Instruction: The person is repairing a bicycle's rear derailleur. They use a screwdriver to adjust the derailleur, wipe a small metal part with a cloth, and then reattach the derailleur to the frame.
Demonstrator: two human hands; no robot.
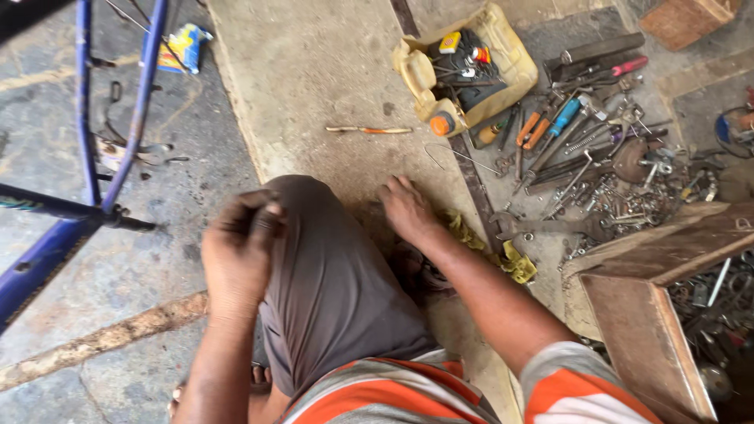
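— My fingers are curling in on my left hand [239, 247], bunched against my bent knee [314, 235]; there may be some small dark piece pinched in them, but I cannot tell what, or whether anything is there at all.

— And the other hand?

— My right hand [404, 208] is reaching down to the concrete slab [314, 78] just past the knee; its fingers are spreading flat on the ground, holding nothing that I can see; a yellow rag [514, 263] is lying just beside the wrist.

— What is lying about you?

— The blue bicycle frame [86, 188] is standing on my left, well apart from both hands; the cut-open yellow jerrycan [463, 67] full of tools is sitting ahead on the right; a heap of spanners, screwdrivers and loose nuts [605, 157] is spilling beyond it, beside a wooden box [644, 314].

— What is worrying you?

— I am judging that anything small in the left fingers could be slipping out, since the grip is loose against cloth; it would be rolling off into the cracks; and I am groping with the right hand near sharp scraps and a thin wire [463, 157], so a cut finger is likely if I am sweeping blindly.
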